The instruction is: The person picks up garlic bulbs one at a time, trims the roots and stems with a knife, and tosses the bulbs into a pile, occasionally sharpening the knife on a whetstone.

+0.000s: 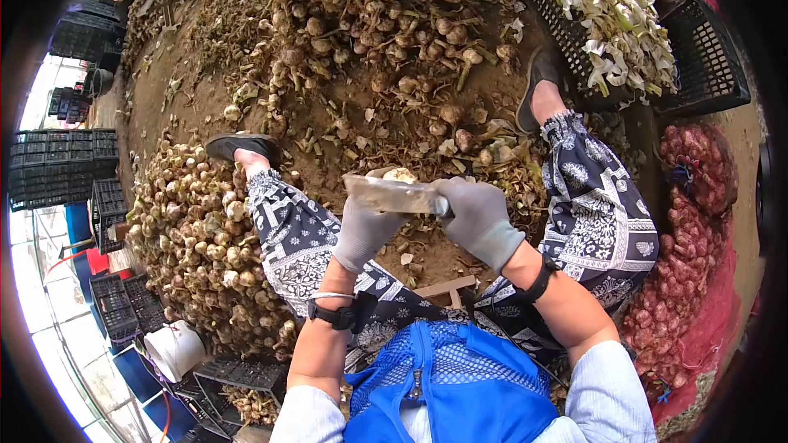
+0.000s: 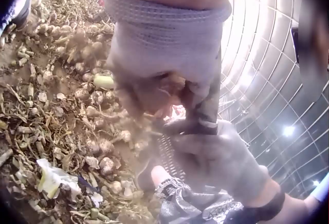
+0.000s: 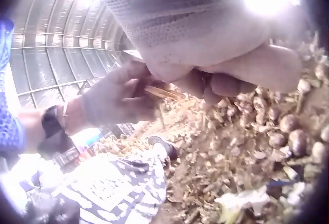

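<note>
Grey work gloves cover both hands. My right hand (image 1: 483, 217) grips the handle of a broad-bladed knife (image 1: 392, 195), whose flat, dirt-smeared blade points left across my left hand (image 1: 365, 234). Just beyond the blade shows the pale top of a garlic bulb (image 1: 400, 175), held in the left hand's fingers; the blade hides much of that hold. Seen from the left wrist, the two hands meet, with the right hand (image 2: 221, 157) below the left. Dry stalk (image 3: 163, 93) sticks out by the left hand (image 3: 121, 95) in the right wrist view.
Uncut garlic with stalks (image 1: 394, 16) covers the ground ahead. A heap of trimmed bulbs (image 1: 205, 238) lies at left, near a white bucket (image 1: 175, 350) and black crates (image 1: 66, 160). At right are a crate of husks (image 1: 611, 20) and red net sacks (image 1: 677, 271).
</note>
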Tool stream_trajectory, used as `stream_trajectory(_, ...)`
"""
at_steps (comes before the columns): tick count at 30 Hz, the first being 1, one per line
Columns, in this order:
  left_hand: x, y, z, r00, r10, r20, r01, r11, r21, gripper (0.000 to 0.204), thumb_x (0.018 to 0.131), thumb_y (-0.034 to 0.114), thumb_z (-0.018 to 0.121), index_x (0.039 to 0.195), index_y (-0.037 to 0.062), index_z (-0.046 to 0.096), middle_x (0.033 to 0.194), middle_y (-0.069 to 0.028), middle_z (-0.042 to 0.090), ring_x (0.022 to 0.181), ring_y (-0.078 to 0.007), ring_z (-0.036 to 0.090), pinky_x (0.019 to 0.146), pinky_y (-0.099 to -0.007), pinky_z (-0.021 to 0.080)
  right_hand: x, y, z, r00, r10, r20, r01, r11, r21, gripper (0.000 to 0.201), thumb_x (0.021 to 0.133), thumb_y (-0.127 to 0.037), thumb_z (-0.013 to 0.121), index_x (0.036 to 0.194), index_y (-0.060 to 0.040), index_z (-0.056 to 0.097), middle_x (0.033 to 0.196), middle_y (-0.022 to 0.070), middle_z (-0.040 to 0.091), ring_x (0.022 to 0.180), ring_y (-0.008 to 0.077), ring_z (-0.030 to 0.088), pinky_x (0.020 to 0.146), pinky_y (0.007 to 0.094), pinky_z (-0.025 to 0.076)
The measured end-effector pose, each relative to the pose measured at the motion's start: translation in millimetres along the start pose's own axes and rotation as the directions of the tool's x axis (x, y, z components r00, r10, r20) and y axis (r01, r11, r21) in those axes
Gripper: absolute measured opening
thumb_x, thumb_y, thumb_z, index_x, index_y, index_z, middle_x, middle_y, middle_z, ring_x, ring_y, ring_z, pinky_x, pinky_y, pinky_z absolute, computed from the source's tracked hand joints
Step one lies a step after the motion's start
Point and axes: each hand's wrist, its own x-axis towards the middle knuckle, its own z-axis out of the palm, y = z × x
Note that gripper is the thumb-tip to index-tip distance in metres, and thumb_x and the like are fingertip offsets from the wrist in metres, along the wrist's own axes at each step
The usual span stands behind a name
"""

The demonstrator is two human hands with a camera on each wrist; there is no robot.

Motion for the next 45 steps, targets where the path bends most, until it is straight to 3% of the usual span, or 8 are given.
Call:
stream_trajectory(5,-11.8,9.2,-7.5,0.945,-0.299,0.132,0.325,0.818,-0.475,0.054,0.079,0.013,0.077,0.128,0.0021,0.057,0.106,-0.0041,0.067,0.094,-0.0113,0.063,0.088,-0.0264,0.051,11.2,64.4,23.2,0.889,0.39,0.241,-0.32,0.905,-0.28,0.029,0.082,-0.016,0.064,0.11,-0.0185,0.07,0.088,0.0154,0.072,0.083,0.035,0.07,0.073,0.0452,0.054)
stream_trajectory(9,-10.1,2.7,-1.5,0.999,-0.007,0.041,0.009,0.999,-0.051,0.04,0.08,0.012,0.075,0.116,0.0021,0.061,0.108,-0.0088,0.063,0.097,-0.0225,0.063,0.088,-0.0337,0.051,15.4,40.8,20.9,0.924,0.348,0.158,-0.354,0.935,0.005,0.023,0.082,-0.02,0.069,0.104,-0.018,0.072,0.087,0.0149,0.071,0.082,0.0364,0.069,0.072,0.0452,0.053)
stream_trajectory(16,-30.2,12.6,-14.1,0.9,0.413,0.139,-0.406,0.681,0.61,0.016,0.07,0.006,0.071,0.082,0.014,0.064,0.112,-0.0077,0.059,0.113,-0.0352,0.051,0.097,-0.0479,0.043,18.6,25.1,15.0,0.885,0.225,0.408,-0.241,0.97,-0.012,0.023,0.08,-0.019,0.063,0.099,-0.0114,0.074,0.091,0.0198,0.071,0.087,0.0378,0.069,0.076,0.0434,0.055)
stream_trajectory(19,-62.9,-30.6,-83.8,0.96,0.124,-0.25,0.069,0.762,0.643,0.024,0.074,0.006,0.071,0.097,0.0142,0.071,0.11,-0.0091,0.062,0.108,-0.0292,0.058,0.099,-0.0423,0.041,13.4,59.8,20.6,0.793,0.415,0.447,-0.363,0.91,-0.201,0.022,0.079,-0.019,0.064,0.095,-0.0067,0.074,0.093,0.0208,0.071,0.087,0.0371,0.069,0.077,0.0414,0.054)
stream_trajectory(23,-88.1,-70.6,-154.1,0.8,-0.393,-0.454,0.581,0.319,0.749,0.035,0.083,0.021,0.071,0.117,0.0112,0.069,0.115,-0.0162,0.063,0.112,-0.0335,0.059,0.098,-0.0436,0.043,13.7,76.4,28.6,0.842,0.443,0.309,-0.527,0.798,0.292,0.023,0.077,-0.019,0.068,0.095,-0.0055,0.074,0.092,0.0194,0.072,0.081,0.0352,0.069,0.073,0.0381,0.053)
stream_trajectory(28,35.4,-78.2,-90.0,0.934,-0.098,-0.343,0.237,0.889,0.391,0.049,0.089,0.03,0.069,0.126,-0.0022,0.06,0.124,-0.0224,0.06,0.118,-0.0382,0.056,0.104,-0.0422,0.042,31.6,79.6,27.4,0.815,0.531,0.233,-0.538,0.542,0.646,0.026,0.079,-0.014,0.078,0.1,-0.0015,0.072,0.077,-0.0002,0.067,0.066,0.0092,0.056,0.062,0.0274,0.046)
stream_trajectory(36,264.2,-184.2,31.6,0.838,-0.448,-0.313,0.531,0.801,0.275,0.067,0.09,0.039,0.064,0.143,0.0029,0.044,0.139,-0.0287,0.046,0.119,-0.0461,0.055,0.099,-0.0481,0.047,32.0,99.4,15.9,0.651,0.663,0.368,-0.61,0.17,0.774,0.026,0.083,-0.008,0.076,0.106,-0.0008,0.07,0.079,-0.0036,0.063,0.067,0.0049,0.055,0.06,0.0213,0.045)
stream_trajectory(45,182.3,-153.0,97.5,0.937,-0.314,-0.152,0.336,0.93,0.148,0.056,0.084,0.022,0.063,0.138,0.0139,0.051,0.127,-0.0194,0.06,0.109,-0.0379,0.064,0.094,-0.0445,0.052,38.4,96.6,24.0,0.631,0.666,0.398,-0.584,0.07,0.809,0.022,0.087,-0.007,0.074,0.107,-0.0016,0.071,0.077,-0.0028,0.065,0.064,0.003,0.055,0.054,0.0199,0.044)
